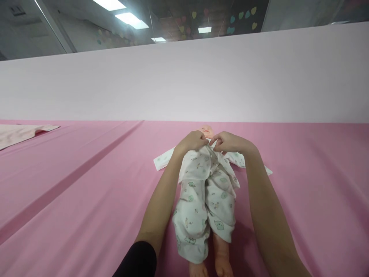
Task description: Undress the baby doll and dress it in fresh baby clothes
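A baby doll (221, 254) lies on its back on a pink sheet, head away from me and bare feet toward me. It wears white printed trousers (191, 215) and a white printed top (197, 165), whose front is partly open and whose sleeves spread to both sides. At the neckline, my left hand (196, 141) pinches the edge of the top with closed fingers. My right hand (226, 142) is just beside it, fingers curled at the other side of the collar. Both hands are just below the doll's chin.
The pink sheet (86, 192) has long creases. At the far left lies a pale pink cloth (20, 132). A white wall panel (184, 84) rises behind the sheet, with glass above it showing lights and heart shapes.
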A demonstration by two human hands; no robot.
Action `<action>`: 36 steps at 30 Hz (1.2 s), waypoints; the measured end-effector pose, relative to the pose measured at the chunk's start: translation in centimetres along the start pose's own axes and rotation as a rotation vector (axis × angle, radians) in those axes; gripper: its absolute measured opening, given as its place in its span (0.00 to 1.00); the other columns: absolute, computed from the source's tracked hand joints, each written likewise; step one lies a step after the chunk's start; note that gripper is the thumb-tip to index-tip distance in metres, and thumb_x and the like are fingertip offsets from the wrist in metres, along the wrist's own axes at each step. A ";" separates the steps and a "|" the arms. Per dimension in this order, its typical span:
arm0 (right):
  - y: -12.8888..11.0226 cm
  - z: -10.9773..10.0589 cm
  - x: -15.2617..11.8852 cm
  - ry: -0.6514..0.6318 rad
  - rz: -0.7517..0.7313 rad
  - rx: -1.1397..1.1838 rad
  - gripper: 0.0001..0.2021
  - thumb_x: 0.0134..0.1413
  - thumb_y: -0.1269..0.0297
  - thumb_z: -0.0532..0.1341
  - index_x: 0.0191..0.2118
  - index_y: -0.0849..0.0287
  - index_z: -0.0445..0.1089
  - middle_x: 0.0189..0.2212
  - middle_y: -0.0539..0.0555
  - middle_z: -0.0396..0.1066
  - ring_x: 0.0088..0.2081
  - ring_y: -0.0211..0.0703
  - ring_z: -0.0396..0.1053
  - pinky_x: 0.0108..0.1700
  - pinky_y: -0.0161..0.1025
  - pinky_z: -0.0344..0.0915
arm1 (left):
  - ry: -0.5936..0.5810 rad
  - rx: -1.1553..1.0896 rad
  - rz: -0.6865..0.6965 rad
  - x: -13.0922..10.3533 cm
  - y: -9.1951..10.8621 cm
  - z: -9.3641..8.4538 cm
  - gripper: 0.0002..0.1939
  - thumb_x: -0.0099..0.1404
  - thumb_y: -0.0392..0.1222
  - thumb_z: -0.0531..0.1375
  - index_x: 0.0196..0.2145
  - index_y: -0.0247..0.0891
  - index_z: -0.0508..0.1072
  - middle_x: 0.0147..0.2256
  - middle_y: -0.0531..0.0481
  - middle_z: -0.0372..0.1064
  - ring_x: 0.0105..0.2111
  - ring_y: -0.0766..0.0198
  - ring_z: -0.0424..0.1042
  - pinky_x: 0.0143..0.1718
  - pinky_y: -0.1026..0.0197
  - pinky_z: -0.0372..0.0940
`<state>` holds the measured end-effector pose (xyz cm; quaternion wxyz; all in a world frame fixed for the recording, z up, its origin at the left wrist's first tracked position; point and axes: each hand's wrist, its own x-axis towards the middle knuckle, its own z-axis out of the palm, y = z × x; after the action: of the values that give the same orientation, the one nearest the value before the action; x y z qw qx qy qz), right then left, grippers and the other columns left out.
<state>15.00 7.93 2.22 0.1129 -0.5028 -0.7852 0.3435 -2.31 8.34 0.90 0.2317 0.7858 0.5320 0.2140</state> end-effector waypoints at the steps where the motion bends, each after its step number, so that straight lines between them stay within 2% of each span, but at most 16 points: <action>1: 0.1 -0.1 -0.1 0.041 -0.009 0.016 0.16 0.42 0.76 0.57 0.41 0.61 0.68 0.28 0.53 0.68 0.29 0.38 0.68 0.30 0.34 0.68 | -0.005 -0.056 0.014 0.1 -0.2 0.0 0.15 0.54 0.42 0.53 0.15 0.37 0.52 0.17 0.55 0.48 0.17 0.72 0.49 0.20 0.65 0.46; 4: 0.6 -0.3 -0.1 0.142 -0.003 0.058 0.14 0.44 0.76 0.55 0.40 0.60 0.67 0.30 0.53 0.66 0.27 0.36 0.65 0.27 0.33 0.66 | -0.081 -0.129 0.020 0.3 -0.7 0.0 0.13 0.55 0.43 0.53 0.17 0.36 0.59 0.18 0.54 0.54 0.18 0.72 0.53 0.20 0.66 0.49; 6: 0.9 -0.2 0.1 0.161 0.009 0.063 0.12 0.45 0.76 0.55 0.38 0.61 0.66 0.31 0.54 0.65 0.28 0.35 0.65 0.26 0.31 0.65 | -0.121 -0.109 0.004 0.4 -0.7 0.0 0.08 0.54 0.41 0.54 0.22 0.35 0.67 0.20 0.53 0.59 0.19 0.71 0.56 0.20 0.67 0.51; 9: 1.3 0.0 0.7 0.132 0.027 0.079 0.08 0.46 0.74 0.56 0.36 0.61 0.65 0.33 0.55 0.66 0.29 0.37 0.66 0.25 0.31 0.65 | -0.093 -0.037 -0.003 0.2 -0.4 0.1 0.11 0.54 0.42 0.54 0.33 0.37 0.72 0.26 0.52 0.66 0.23 0.69 0.63 0.22 0.68 0.55; 11: 1.4 0.2 1.0 0.120 0.040 0.095 0.03 0.49 0.68 0.57 0.29 0.62 0.64 0.29 0.54 0.65 0.27 0.37 0.65 0.24 0.32 0.65 | -0.071 0.019 -0.015 0.1 0.0 0.2 0.13 0.54 0.46 0.56 0.35 0.38 0.73 0.29 0.50 0.69 0.26 0.67 0.66 0.23 0.67 0.57; 14: 1.4 0.5 1.3 0.120 0.041 0.077 0.16 0.49 0.58 0.60 0.19 0.61 0.57 0.20 0.51 0.59 0.22 0.34 0.61 0.23 0.32 0.63 | -0.071 0.138 -0.064 -0.1 0.6 0.2 0.12 0.52 0.46 0.59 0.33 0.39 0.74 0.33 0.49 0.71 0.27 0.65 0.68 0.24 0.66 0.58; 16: 1.2 0.8 1.4 0.116 0.037 0.025 0.18 0.46 0.58 0.62 0.17 0.60 0.56 0.17 0.49 0.56 0.21 0.33 0.59 0.22 0.31 0.60 | -0.059 0.205 -0.076 -0.2 0.8 0.2 0.09 0.52 0.42 0.59 0.32 0.39 0.75 0.33 0.48 0.72 0.29 0.64 0.69 0.25 0.66 0.58; 19: 1.0 1.0 1.8 0.152 0.035 -0.095 0.11 0.46 0.65 0.61 0.19 0.61 0.61 0.17 0.48 0.57 0.21 0.33 0.58 0.22 0.31 0.55 | -0.051 0.215 -0.070 -0.1 0.6 0.1 0.09 0.54 0.39 0.57 0.33 0.37 0.74 0.30 0.48 0.73 0.27 0.65 0.69 0.27 0.66 0.59; 22: 1.0 1.2 2.2 0.209 0.040 -0.155 0.04 0.46 0.68 0.60 0.26 0.62 0.67 0.24 0.51 0.64 0.23 0.33 0.60 0.24 0.31 0.54 | -0.051 0.133 -0.055 0.1 -0.1 -0.1 0.12 0.55 0.39 0.56 0.38 0.37 0.71 0.27 0.49 0.72 0.24 0.66 0.69 0.26 0.67 0.60; 24: 1.1 1.2 2.3 0.227 0.064 -0.143 0.07 0.45 0.67 0.60 0.34 0.62 0.68 0.31 0.53 0.67 0.25 0.34 0.62 0.25 0.30 0.56 | -0.052 0.090 -0.041 0.1 -0.4 -0.1 0.14 0.55 0.38 0.55 0.41 0.38 0.70 0.28 0.50 0.72 0.24 0.66 0.69 0.25 0.67 0.60; 26: 1.0 1.2 2.3 0.237 0.088 -0.121 0.11 0.45 0.67 0.61 0.37 0.62 0.68 0.35 0.54 0.68 0.25 0.34 0.62 0.25 0.31 0.56 | -0.056 0.105 -0.027 0.1 -0.5 -0.1 0.13 0.54 0.37 0.55 0.39 0.39 0.70 0.27 0.51 0.71 0.24 0.66 0.69 0.24 0.67 0.60; 28: 0.9 1.2 2.2 0.229 0.084 -0.105 0.09 0.45 0.67 0.60 0.36 0.62 0.68 0.32 0.53 0.67 0.24 0.34 0.61 0.24 0.31 0.56 | -0.057 0.134 -0.017 0.0 -0.4 -0.1 0.12 0.54 0.36 0.54 0.37 0.39 0.71 0.25 0.51 0.70 0.23 0.66 0.68 0.24 0.67 0.59; 32: 0.6 1.3 1.9 0.193 0.019 -0.032 0.03 0.45 0.70 0.58 0.26 0.62 0.68 0.20 0.48 0.59 0.21 0.32 0.54 0.22 0.31 0.50 | -0.052 0.075 0.008 -0.1 0.3 0.0 0.09 0.52 0.34 0.53 0.31 0.37 0.72 0.27 0.49 0.70 0.23 0.68 0.66 0.22 0.67 0.58; 34: 0.7 1.3 2.0 0.193 -0.002 0.006 0.05 0.44 0.71 0.57 0.21 0.62 0.64 0.16 0.46 0.52 0.20 0.31 0.49 0.21 0.32 0.46 | -0.044 0.047 0.031 -0.1 0.4 0.1 0.08 0.51 0.34 0.53 0.27 0.35 0.71 0.27 0.49 0.70 0.23 0.68 0.65 0.22 0.68 0.58; 36: 1.0 1.3 2.1 0.191 -0.007 0.053 0.06 0.43 0.72 0.56 0.19 0.62 0.63 0.16 0.46 0.51 0.19 0.30 0.48 0.21 0.32 0.47 | -0.048 0.012 0.049 0.0 0.4 0.3 0.08 0.50 0.34 0.52 0.25 0.35 0.71 0.26 0.49 0.68 0.22 0.69 0.65 0.21 0.68 0.58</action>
<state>14.06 9.51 0.27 0.2018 -0.5275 -0.7631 0.3141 -1.86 8.17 0.92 0.2345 0.8048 0.5081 0.1976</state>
